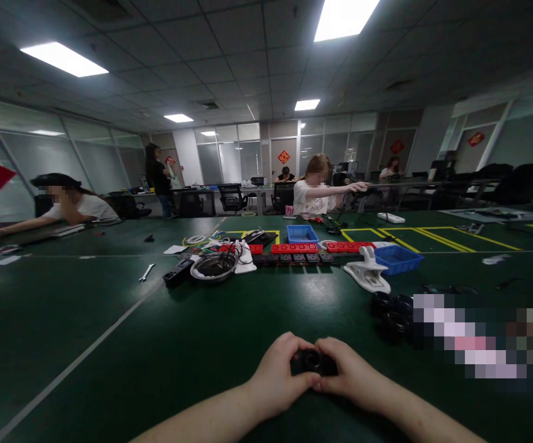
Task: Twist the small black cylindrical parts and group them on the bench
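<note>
Both of my hands meet low in the middle of the view over the green table (109, 320). My left hand (278, 375) and my right hand (349, 375) are closed around a small black round part (313, 362), fingers curled on its sides and thumbs pressed under it. Only the top of the part shows between the fingers. A cluster of similar black round parts (391, 311) lies on the table to the upper right of my right hand.
Farther back lie a white clamp (367, 274), two blue trays (398, 258) (302, 234), red blocks (294, 248), a metal bowl (214, 266) with cables and a wrench (147, 271). Other people work at the left and far side. A blurred patch covers the right.
</note>
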`<state>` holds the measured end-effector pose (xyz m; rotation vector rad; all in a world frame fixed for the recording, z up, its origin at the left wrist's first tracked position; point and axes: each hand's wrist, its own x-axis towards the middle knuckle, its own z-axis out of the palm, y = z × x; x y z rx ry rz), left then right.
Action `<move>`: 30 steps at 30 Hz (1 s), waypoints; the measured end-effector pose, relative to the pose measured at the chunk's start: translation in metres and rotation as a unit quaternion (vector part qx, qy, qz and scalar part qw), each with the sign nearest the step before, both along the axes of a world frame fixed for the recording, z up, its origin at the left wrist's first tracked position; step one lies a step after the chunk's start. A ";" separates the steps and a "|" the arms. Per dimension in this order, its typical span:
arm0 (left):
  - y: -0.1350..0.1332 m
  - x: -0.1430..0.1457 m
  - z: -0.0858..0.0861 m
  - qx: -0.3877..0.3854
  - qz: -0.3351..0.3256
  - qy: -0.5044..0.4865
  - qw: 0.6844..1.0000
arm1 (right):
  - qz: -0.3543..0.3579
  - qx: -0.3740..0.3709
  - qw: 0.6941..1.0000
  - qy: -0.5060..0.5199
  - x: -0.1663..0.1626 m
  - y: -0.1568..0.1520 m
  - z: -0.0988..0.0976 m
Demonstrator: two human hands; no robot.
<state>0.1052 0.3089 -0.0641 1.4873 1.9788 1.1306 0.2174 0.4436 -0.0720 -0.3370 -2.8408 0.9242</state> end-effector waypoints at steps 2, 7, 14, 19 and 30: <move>0.000 0.004 -0.001 -0.003 0.026 0.015 1.000 | -0.026 0.034 0.999 -0.003 -0.002 -0.004 0.000; 0.001 0.007 -0.002 -0.003 0.061 0.043 0.997 | -0.083 0.107 0.991 -0.005 -0.005 -0.016 -0.001; 0.001 -0.008 0.004 -0.007 -0.053 0.012 0.998 | 0.027 0.004 0.999 0.021 0.002 -0.010 0.009; -0.002 -0.014 0.003 0.022 -0.116 0.013 0.993 | 0.069 -0.074 0.994 -0.035 0.006 0.003 0.015; -0.001 -0.014 0.001 -0.002 -0.115 0.016 0.993 | 0.097 -0.060 0.993 -0.025 0.004 0.004 0.014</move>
